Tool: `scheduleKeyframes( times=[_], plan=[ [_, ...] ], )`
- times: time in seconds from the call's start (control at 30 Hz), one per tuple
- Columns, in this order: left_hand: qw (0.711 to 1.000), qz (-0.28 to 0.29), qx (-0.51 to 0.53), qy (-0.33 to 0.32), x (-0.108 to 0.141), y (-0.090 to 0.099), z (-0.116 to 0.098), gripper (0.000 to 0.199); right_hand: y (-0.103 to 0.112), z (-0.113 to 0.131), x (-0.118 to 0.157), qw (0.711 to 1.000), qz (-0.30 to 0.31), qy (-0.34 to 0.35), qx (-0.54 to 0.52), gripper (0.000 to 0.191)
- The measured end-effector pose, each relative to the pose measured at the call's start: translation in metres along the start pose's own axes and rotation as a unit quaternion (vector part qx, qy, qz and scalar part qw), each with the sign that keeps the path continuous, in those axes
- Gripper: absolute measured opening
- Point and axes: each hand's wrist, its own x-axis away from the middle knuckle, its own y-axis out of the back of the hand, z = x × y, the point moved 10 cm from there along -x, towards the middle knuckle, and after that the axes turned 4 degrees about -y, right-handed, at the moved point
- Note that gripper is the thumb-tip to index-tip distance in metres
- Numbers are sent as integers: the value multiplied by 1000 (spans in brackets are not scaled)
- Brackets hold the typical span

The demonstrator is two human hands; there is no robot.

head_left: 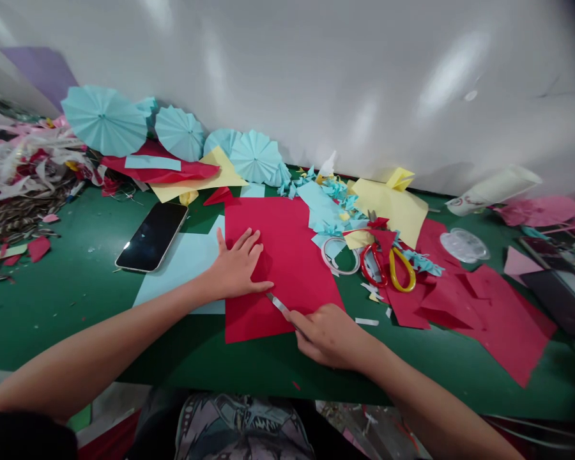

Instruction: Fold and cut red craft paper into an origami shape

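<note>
A sheet of red paper (287, 243) lies on the green table, overlapping a light blue sheet (182, 255) on its left. My left hand (239, 265) rests on the red paper with its fingers spread and palm down. In my right hand (328, 335) is a craft knife (278, 304), gripped near the paper's lower right edge. Its thin metal blade points up and left, with the tip over the red paper close to my left thumb. Part of the knife's handle is hidden by my fingers.
A black phone (152, 237) lies left. Scissors with red and yellow handles (402, 269) and a tape roll (340, 255) lie right, near crumpled red paper (498, 313). Blue paper rosettes (256, 156) lean against the wall. Ribbons and scraps (33, 160) are heaped far left.
</note>
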Motion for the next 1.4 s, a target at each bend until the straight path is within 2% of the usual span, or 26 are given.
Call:
scheduleKeyframes(
  times=[0.3, 1.2, 1.4],
  plan=[
    [999, -28, 40, 8, -1, 1, 5, 85, 1, 1, 0, 1000, -3, 2, 2, 53],
    [999, -31, 29, 8, 1, -1, 5, 92, 5, 0, 0, 1000, -12, -5, -12, 44],
    [999, -38, 30, 10, 0, 0, 5, 92, 2, 0, 0, 1000, -2, -5, -4, 49]
  ],
)
